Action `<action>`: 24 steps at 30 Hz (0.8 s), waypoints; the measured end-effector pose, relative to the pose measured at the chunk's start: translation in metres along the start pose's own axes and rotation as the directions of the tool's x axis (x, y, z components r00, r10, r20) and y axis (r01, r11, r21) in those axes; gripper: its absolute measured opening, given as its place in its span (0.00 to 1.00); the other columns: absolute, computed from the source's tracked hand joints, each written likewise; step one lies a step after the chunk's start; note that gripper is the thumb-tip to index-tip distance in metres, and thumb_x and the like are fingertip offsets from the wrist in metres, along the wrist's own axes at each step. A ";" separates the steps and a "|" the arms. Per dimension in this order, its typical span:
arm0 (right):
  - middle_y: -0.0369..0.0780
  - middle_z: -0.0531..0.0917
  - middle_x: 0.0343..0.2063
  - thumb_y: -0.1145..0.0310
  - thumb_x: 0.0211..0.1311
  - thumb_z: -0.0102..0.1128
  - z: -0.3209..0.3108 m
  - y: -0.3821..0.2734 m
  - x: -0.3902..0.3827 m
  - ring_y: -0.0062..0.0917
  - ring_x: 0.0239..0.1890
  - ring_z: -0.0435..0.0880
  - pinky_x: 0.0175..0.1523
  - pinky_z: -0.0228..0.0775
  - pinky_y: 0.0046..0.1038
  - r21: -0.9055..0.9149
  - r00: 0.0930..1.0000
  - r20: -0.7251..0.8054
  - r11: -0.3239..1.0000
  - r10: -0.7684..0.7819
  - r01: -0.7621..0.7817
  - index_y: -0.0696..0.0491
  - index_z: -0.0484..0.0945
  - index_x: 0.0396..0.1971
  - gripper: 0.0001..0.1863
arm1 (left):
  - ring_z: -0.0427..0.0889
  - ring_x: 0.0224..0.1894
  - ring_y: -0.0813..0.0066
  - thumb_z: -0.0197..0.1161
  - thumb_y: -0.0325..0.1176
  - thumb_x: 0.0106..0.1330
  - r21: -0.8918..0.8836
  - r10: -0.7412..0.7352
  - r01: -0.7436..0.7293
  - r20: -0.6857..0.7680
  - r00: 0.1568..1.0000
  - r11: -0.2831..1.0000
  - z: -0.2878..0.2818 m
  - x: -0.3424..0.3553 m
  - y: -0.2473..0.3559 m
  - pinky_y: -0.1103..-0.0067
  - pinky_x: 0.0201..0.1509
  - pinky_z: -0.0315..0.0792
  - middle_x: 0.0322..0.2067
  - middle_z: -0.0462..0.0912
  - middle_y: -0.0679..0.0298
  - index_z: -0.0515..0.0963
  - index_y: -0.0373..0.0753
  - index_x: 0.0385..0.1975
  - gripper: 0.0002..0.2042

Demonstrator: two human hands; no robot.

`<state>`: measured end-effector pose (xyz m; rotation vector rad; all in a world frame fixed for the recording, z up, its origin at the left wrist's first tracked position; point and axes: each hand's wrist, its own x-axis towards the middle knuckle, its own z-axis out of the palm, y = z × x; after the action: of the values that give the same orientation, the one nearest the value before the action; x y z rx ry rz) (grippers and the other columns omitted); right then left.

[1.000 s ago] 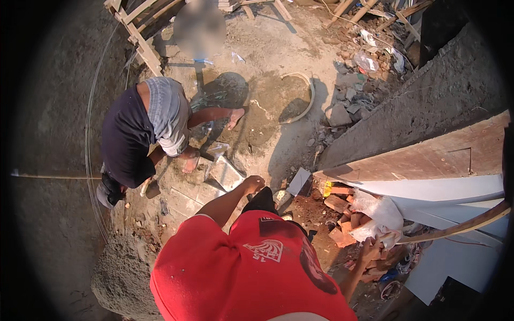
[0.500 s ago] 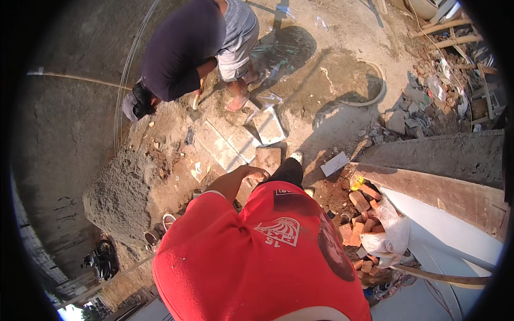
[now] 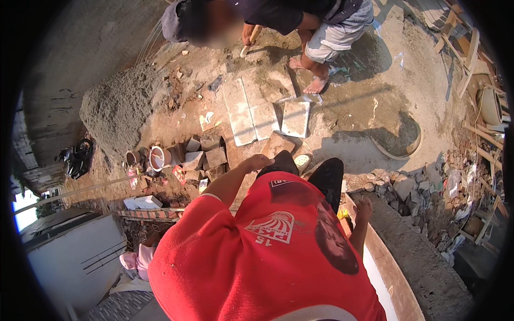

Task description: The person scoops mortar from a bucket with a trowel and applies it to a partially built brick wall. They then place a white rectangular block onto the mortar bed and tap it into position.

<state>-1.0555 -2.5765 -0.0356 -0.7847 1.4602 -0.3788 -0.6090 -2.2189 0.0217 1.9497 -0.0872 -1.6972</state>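
Note:
My left hand (image 3: 258, 162) hangs beside my dark trousers, fingers loosely bent and holding nothing visible. My right hand (image 3: 363, 206) is low at my right side beside a concrete ledge (image 3: 407, 241), fingers loosely apart, empty. Past my sandal (image 3: 303, 162), pale square pavers (image 3: 240, 117) lie on the ground with a loose paver (image 3: 294, 119) beside them and a reddish one (image 3: 277, 143) nearer. A barefoot co-worker (image 3: 331, 40) bends over the far side of the pavers, a hand (image 3: 247, 35) gripping a light wooden handle (image 3: 252, 40).
A gravelly heap (image 3: 115, 109) lies left, with pots (image 3: 159, 158), rubble blocks (image 3: 206, 158) and a motorbike (image 3: 79, 157). A round rim (image 3: 399, 156) surrounds a damp patch at right. Broken stones (image 3: 404, 187) and timber scraps (image 3: 474, 64) line the right edge.
The view has swung left, bringing pots, motorbike and heap further in. The co-worker appears higher and more central. My right hand has moved away from the white sack and bricks.

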 end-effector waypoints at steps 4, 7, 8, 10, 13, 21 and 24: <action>0.43 0.82 0.43 0.73 0.67 0.55 0.055 -0.067 0.049 0.28 0.32 0.83 0.33 0.76 0.30 -0.136 0.972 0.230 0.987 -0.057 0.090 0.54 0.70 0.60 0.21 | 0.79 0.52 0.61 0.65 0.58 0.66 -0.280 -0.069 0.025 -0.146 0.987 0.960 0.010 -0.004 -0.018 0.64 0.51 0.75 0.55 0.79 0.57 0.75 0.40 0.59 0.30; 0.43 0.83 0.41 0.73 0.67 0.55 0.062 -0.082 0.108 0.29 0.32 0.83 0.32 0.76 0.31 -0.282 0.921 0.356 0.958 0.157 -0.054 0.54 0.71 0.60 0.21 | 0.78 0.37 0.72 0.65 0.61 0.64 -0.520 -0.079 -0.130 -0.361 0.929 0.844 0.040 -0.017 -0.028 0.74 0.35 0.74 0.38 0.81 0.59 0.79 0.36 0.52 0.32; 0.42 0.83 0.39 0.72 0.67 0.55 0.058 -0.077 0.131 0.32 0.32 0.84 0.32 0.77 0.33 -0.311 0.865 0.486 0.950 0.125 0.037 0.53 0.72 0.58 0.19 | 0.78 0.36 0.73 0.66 0.60 0.64 -0.562 -0.103 -0.176 -0.430 0.897 0.808 0.054 -0.023 -0.031 0.75 0.35 0.73 0.37 0.81 0.61 0.79 0.36 0.51 0.30; 0.42 0.83 0.38 0.70 0.67 0.55 0.043 -0.078 0.189 0.34 0.32 0.85 0.33 0.77 0.35 -0.533 0.793 0.520 0.846 0.318 0.011 0.53 0.74 0.56 0.17 | 0.77 0.34 0.74 0.67 0.56 0.65 -0.649 -0.222 -0.214 -0.521 0.825 0.730 0.083 -0.038 -0.040 0.76 0.34 0.72 0.33 0.80 0.63 0.80 0.36 0.50 0.27; 0.41 0.83 0.38 0.68 0.67 0.56 0.023 -0.071 0.255 0.36 0.33 0.85 0.35 0.79 0.37 -0.615 0.617 0.779 0.329 0.112 0.717 0.49 0.76 0.52 0.15 | 0.77 0.31 0.76 0.69 0.48 0.64 -0.740 -0.361 -0.232 -0.546 0.756 0.632 0.125 -0.060 -0.062 0.76 0.33 0.71 0.27 0.79 0.66 0.82 0.35 0.45 0.22; 0.40 0.81 0.39 0.75 0.61 0.62 0.123 -0.166 0.226 0.28 0.32 0.84 0.35 0.79 0.30 -0.581 0.743 0.493 0.807 0.453 -0.105 0.45 0.73 0.53 0.21 | 0.64 0.16 0.80 0.67 0.42 0.65 -0.930 -0.656 -0.284 -0.366 0.660 0.234 0.182 -0.073 -0.135 0.77 0.18 0.58 0.18 0.69 0.73 0.81 0.37 0.42 0.15; 0.39 0.81 0.37 0.76 0.60 0.63 0.172 -0.145 0.168 0.27 0.32 0.83 0.34 0.78 0.30 -0.647 0.766 0.500 0.762 0.403 0.022 0.46 0.73 0.54 0.22 | 0.65 0.18 0.80 0.67 0.43 0.65 -0.928 -0.676 -0.345 -0.347 0.650 0.144 0.183 -0.078 -0.173 0.77 0.19 0.59 0.19 0.69 0.73 0.79 0.38 0.42 0.15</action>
<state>-0.8378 -2.7493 -0.0747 -1.1293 0.9972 0.5524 -0.8470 -2.1070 0.0061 1.2798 1.3746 -0.4065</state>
